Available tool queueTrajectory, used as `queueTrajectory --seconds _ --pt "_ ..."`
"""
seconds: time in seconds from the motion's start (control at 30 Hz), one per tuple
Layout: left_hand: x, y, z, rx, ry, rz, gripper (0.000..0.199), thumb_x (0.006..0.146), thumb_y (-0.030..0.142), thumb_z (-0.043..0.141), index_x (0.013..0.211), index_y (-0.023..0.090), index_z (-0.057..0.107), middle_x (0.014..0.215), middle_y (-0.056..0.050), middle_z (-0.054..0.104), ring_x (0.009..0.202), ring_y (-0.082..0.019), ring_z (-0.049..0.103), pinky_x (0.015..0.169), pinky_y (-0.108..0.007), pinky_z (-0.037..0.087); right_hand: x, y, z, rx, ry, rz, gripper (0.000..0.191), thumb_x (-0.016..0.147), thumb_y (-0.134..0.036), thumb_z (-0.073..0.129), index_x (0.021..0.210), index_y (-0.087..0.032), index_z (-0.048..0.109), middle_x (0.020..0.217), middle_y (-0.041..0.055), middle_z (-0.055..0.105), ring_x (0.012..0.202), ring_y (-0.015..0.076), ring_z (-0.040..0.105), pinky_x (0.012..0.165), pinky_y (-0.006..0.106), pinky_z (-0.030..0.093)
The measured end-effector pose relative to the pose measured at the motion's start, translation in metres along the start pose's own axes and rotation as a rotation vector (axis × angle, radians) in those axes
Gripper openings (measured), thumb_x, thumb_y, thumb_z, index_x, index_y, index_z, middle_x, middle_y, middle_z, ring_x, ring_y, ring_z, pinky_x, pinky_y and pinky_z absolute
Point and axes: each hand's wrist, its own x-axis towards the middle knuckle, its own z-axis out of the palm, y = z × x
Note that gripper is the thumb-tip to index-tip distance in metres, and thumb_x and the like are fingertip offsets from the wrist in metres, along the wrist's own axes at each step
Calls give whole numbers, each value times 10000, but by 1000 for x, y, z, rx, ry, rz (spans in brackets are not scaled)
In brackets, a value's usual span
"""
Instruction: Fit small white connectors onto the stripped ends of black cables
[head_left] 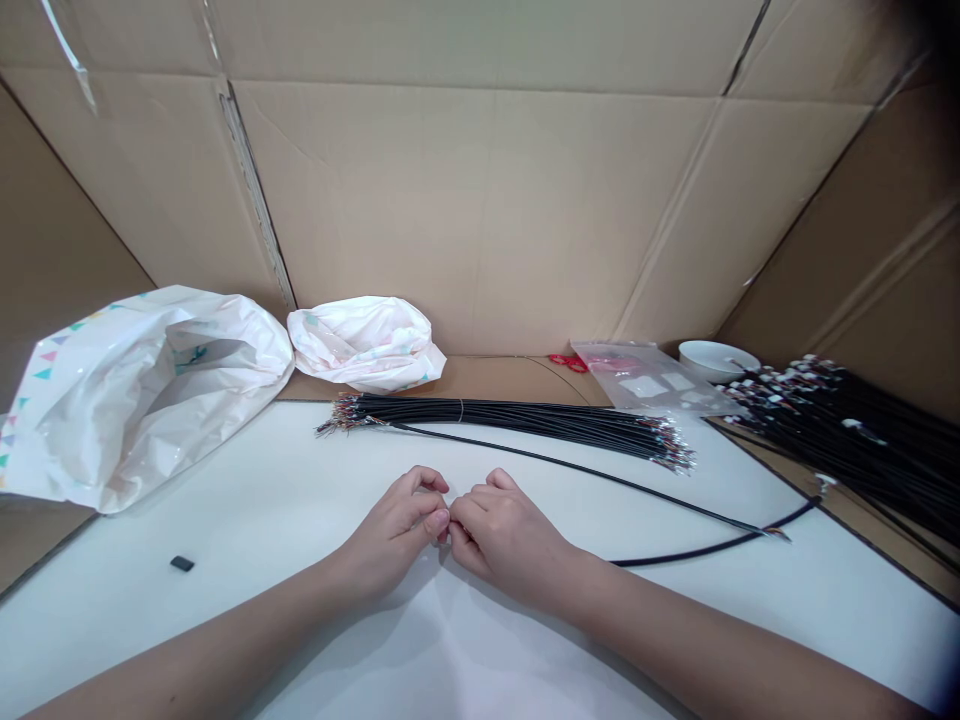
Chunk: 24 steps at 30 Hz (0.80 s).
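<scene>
Forearms (pixel 225 640) converge, fingers (pixel 469 512) pinched just below a thin black wire (pixel 525 462).

Lighting bright and even, diffuse, apparently from overhead; soft shadow beneath the forearms (pixel 187 640) on the white tabletop (pixel 262 500); glare along the plastic bag (pixel 127 400); wide-angle bowing toward frame edges; dark vignette at upper right corner.

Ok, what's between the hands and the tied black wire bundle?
Head view: a loose black wire on the white tabletop, just beyond the left hand and right hand.
</scene>
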Motion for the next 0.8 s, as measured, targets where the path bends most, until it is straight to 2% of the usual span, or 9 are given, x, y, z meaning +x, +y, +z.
queueTrajectory --seconds 0.17,0.4,0.57,0.8 --pt "2 0 1 -3 -9 -10 375 880 400 343 686 166 563 1017 -46 416 991 -174 423 893 -273 334 1 0 4 -48 35 4 185 688 -100 397 515 -134 452 428 -29 433 441 71 249 584 258 214" --pt "1 4 3 -93 39 -27 394 867 458 349 674 166 529 1021 -54 336 1040 -181 348 949 -276 292 3 1 11 127 140 42 130 629 -97 390 506 -134 382 420 -61 330 435 53 223 543 224 210" --pt "1 7 2 -134 37 -11 400 854 477 370 673 163 539 1022 -61 291 1072 -196 296 975 -304 263 3 -2 10 221 142 113 131 594 -82 377 487 -136 323 420 -67 250 437 53 164 530 210 215" --pt "3 5 3 -178 61 -22 397 857 463 365 640 153 486 992 -62 280 1049 -207 300 956 -324 271 6 -1 9 303 117 154 156 596 -83 373 471 -143 303 411 -69 230 447 65 123 522 211 239"
